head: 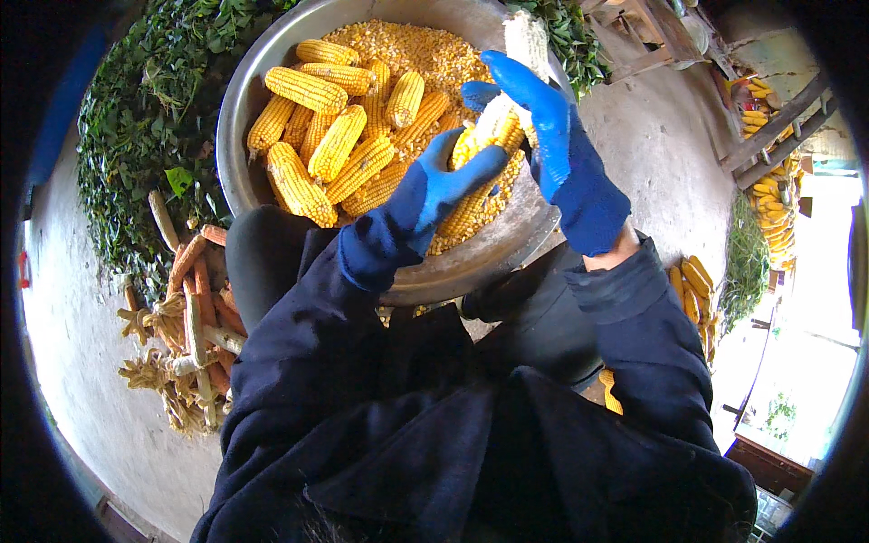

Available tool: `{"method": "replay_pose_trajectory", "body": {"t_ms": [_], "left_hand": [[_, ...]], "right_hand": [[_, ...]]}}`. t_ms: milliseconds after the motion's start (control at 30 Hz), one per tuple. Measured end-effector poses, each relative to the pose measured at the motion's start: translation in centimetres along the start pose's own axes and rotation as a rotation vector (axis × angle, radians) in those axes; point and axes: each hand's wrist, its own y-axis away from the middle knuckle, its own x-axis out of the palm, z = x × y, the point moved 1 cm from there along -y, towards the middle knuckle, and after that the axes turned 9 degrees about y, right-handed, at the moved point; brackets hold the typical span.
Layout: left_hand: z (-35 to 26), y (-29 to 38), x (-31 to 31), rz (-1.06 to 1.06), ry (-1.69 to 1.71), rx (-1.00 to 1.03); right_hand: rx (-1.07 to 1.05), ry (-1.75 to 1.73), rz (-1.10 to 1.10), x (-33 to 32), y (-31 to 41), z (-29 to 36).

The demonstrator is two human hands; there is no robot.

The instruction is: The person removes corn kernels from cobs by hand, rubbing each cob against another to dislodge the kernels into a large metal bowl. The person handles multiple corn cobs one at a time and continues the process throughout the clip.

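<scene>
Both hands wear blue coated work gloves above a wide metal basin (234, 136). My left hand (445, 180) grips a yellow ear of corn (502, 129), its upper end pale where it meets my other hand. Around a bare white corn cob (526, 44) curls my right hand (543, 129), which is against the upper end of that ear; the contact between cob and ear is partly covered by my fingers. Whole corn ears (336, 142) are heaped in the basin's left half. Loose corn kernels (414, 44) cover its far side and lie beneath my hands.
A big pile of green leafy stems (149, 122) lies left of the basin. Stripped cobs and dry husks (193, 319) are heaped by my left leg. To the right are more corn ears (692, 285), a wooden ladder (781, 129) and a wooden frame (652, 41).
</scene>
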Motion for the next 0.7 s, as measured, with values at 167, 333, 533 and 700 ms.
{"method": "replay_pose_trajectory", "body": {"t_ms": [167,333,533,700], "left_hand": [[1.2,0.1,-0.6,-0.1,0.023,0.168],[4.0,-1.6,-3.0,-0.133,-0.193,0.353],[1.1,-0.9,-3.2,-0.166,0.028,0.04],[-0.7,-0.3,-2.7,0.158,0.376,-0.157]], "right_hand": [[0.043,-0.088,-0.135,2.7,-1.0,0.0],[0.04,-0.102,-0.18,3.4,-1.3,-0.9],[0.055,-0.126,-0.211,3.7,-0.8,-0.2],[-0.121,-0.007,-0.056,-0.9,-1.3,-1.9]]}}
